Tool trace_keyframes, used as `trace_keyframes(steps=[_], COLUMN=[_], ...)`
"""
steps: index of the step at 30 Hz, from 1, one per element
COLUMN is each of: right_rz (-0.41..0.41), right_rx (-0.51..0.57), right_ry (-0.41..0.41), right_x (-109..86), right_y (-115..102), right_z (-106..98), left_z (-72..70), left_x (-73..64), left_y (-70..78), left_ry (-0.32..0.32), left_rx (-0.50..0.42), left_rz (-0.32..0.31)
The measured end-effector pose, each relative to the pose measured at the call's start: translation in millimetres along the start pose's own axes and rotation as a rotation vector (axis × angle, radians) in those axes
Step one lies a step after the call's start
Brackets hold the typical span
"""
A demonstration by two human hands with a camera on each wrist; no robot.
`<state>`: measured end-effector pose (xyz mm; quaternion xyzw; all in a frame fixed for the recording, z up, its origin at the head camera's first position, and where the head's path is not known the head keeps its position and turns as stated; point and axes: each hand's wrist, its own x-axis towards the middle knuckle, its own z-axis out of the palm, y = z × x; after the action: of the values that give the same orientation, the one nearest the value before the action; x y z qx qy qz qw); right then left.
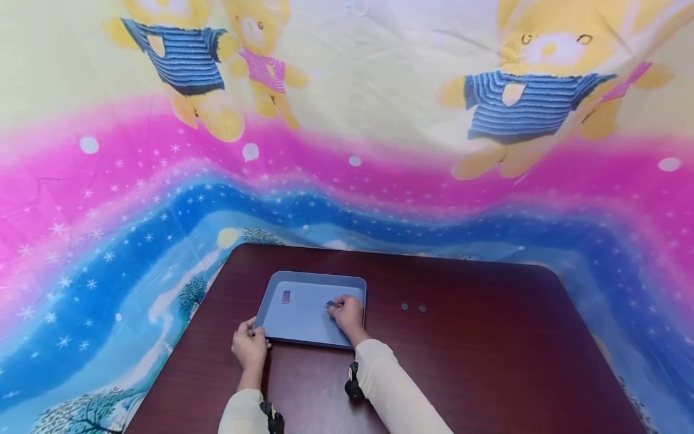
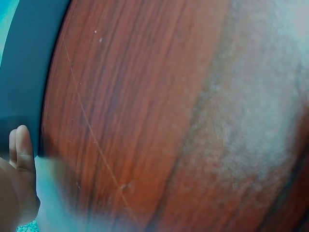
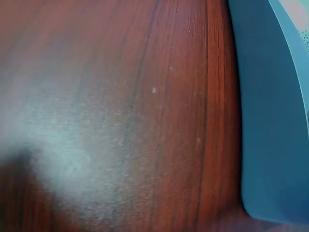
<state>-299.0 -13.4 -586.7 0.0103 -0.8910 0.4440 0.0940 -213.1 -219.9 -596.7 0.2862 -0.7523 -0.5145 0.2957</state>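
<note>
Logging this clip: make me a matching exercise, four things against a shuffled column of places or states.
1. Tray
2. Two small discs
3. Left grip
4. Right grip

A. Pinching a small dark piece over the tray
B. On the tabletop, to the right of the tray
C. Blue-grey, with a small rectangular piece lying inside
D. Holding the tray's near left corner

Pairs: 1-C, 2-B, 3-D, 4-A

Right grip (image 1: pixel 348 313) over blue-gray tray (image 1: pixel 298 320)
</note>
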Motion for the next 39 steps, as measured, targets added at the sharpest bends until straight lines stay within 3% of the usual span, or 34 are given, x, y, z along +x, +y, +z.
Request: trace_keyframes(steps=[10, 23, 33, 39], right_rz=[-0.092, -0.101, -0.129, -0.088], right_rx=[0.207, 0.283, 0.384, 0.458], right_ry=[0.014, -0.019, -0.021, -0.032], right_x=[0.0, -4.7, -10.6, -11.4], right_y=[0, -2, -1, 1], right_z=[0, -7, -20, -30], left_z=[-1.2, 2.3, -1.0, -1.5], left_x=[1.5, -2.7, -0.8, -1.7], left_y=[-2.0, -4.1, 0.2, 0.1], left_ry=[-0.008, -0.017, -0.01, -0.023], left_rx=[0.003, -0.001, -0.006, -0.017], left_rz=[0.003, -0.025, -0.003, -0.001])
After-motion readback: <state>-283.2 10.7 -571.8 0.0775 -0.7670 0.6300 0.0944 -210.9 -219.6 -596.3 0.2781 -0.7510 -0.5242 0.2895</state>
